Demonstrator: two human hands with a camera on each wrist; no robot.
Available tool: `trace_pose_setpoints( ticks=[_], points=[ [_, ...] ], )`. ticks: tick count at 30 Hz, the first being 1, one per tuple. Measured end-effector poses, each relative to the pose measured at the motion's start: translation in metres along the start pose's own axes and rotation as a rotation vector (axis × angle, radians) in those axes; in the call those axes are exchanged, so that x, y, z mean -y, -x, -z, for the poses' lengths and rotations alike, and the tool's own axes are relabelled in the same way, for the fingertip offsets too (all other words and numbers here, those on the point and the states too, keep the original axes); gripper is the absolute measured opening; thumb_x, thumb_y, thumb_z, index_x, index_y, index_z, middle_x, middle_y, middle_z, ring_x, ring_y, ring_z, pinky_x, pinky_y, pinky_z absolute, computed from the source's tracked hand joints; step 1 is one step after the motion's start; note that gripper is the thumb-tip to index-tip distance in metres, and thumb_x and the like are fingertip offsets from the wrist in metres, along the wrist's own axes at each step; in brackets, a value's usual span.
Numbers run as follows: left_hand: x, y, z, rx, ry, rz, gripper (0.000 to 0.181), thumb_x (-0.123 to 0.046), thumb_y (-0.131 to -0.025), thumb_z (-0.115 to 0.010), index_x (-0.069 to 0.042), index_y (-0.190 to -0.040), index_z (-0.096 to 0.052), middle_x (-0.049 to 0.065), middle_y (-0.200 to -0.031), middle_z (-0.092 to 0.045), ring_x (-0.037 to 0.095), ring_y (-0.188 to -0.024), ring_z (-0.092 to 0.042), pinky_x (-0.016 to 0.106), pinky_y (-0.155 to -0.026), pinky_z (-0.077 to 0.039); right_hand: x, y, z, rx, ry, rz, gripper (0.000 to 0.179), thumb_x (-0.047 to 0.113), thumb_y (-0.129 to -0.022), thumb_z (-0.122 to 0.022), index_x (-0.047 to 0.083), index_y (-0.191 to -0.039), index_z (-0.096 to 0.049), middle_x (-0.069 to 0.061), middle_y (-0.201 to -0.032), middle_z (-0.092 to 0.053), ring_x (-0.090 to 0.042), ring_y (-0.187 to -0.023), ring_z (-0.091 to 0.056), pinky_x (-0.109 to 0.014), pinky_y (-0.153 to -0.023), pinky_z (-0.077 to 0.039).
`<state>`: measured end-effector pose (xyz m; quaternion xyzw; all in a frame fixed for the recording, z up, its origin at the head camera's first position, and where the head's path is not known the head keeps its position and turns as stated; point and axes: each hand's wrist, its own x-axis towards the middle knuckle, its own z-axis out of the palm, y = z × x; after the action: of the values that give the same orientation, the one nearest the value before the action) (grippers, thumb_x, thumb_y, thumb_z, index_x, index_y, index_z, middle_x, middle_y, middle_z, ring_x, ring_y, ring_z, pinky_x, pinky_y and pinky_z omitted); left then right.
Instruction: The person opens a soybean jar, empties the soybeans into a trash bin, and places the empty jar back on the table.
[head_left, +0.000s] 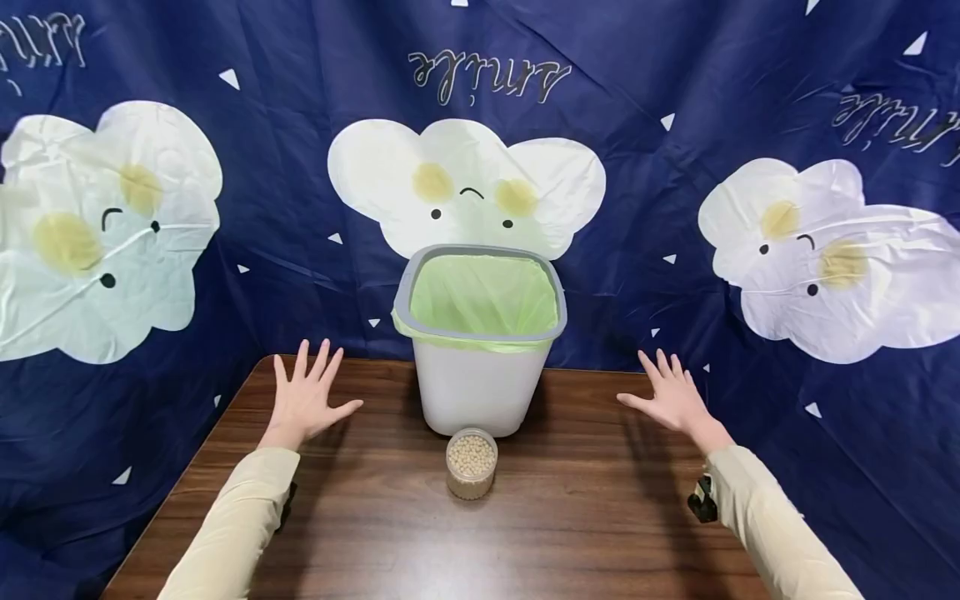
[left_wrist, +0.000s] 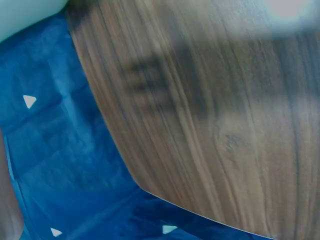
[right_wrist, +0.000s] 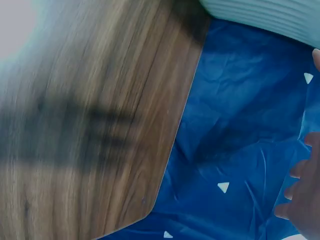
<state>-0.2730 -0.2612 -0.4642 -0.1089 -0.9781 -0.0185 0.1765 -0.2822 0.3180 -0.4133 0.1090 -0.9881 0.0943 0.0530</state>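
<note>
Both hands are held out palm down over the table, fingers spread and nothing in them. My left hand (head_left: 302, 400) is at the table's far left, its shadow falling on the wood. On the other side, my right hand (head_left: 671, 400) hovers near the far right edge; its fingertips (right_wrist: 296, 170) show at the right of the right wrist view. Between the hands stands a white bin (head_left: 480, 383) with a grey rim and a light green bag lining it. A clear round tub (head_left: 471, 463) full of small beige beans or pellets sits right in front of the bin.
The brown wooden table (head_left: 390, 542) has cut corners at its far side. Dark blue cloth (head_left: 285, 208) printed with white clouds hangs behind and on both sides. Small dark devices, such as the one on the right wrist (head_left: 702, 500), are strapped below the sleeves.
</note>
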Motion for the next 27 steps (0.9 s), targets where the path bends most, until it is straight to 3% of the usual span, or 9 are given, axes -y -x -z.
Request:
trace_pose_setpoints(
  ticks=[9,17,27],
  points=[
    [-0.02,0.0,-0.004,-0.035,-0.007,-0.068,0.097,-0.07,-0.07,-0.053,-0.01,-0.142,-0.029,0.016,-0.148,-0.02,0.037,-0.136,-0.003,0.064,-0.1,0.01,0.021,0.002,-0.007,0.015,-0.226,0.047,0.089,0.052,-0.08,-0.059,0.003,-0.144,-0.02,-0.031,-0.144,-0.013,-0.051,-0.13,-0.008,-0.065,-0.099,-0.014],
    [-0.054,0.014,-0.007,-0.066,0.115,-0.117,0.099,-0.068,-0.069,-0.057,-0.012,-0.144,-0.025,0.014,-0.15,-0.013,0.037,-0.136,-0.007,0.067,-0.1,-0.002,0.044,0.007,-0.023,0.005,-0.404,0.129,0.088,0.043,-0.079,-0.066,0.006,-0.145,-0.02,-0.024,-0.147,-0.017,-0.043,-0.133,-0.015,-0.059,-0.102,-0.019],
    [-0.089,0.024,-0.008,0.009,0.24,-0.182,0.101,-0.069,-0.07,-0.057,-0.011,-0.145,-0.022,0.013,-0.151,-0.009,0.035,-0.137,-0.005,0.062,-0.102,-0.01,0.074,0.018,-0.052,-0.074,-0.604,0.262,0.087,0.029,-0.073,-0.074,0.011,-0.143,-0.027,-0.018,-0.144,-0.03,-0.036,-0.129,-0.029,-0.056,-0.1,-0.027]
  ],
)
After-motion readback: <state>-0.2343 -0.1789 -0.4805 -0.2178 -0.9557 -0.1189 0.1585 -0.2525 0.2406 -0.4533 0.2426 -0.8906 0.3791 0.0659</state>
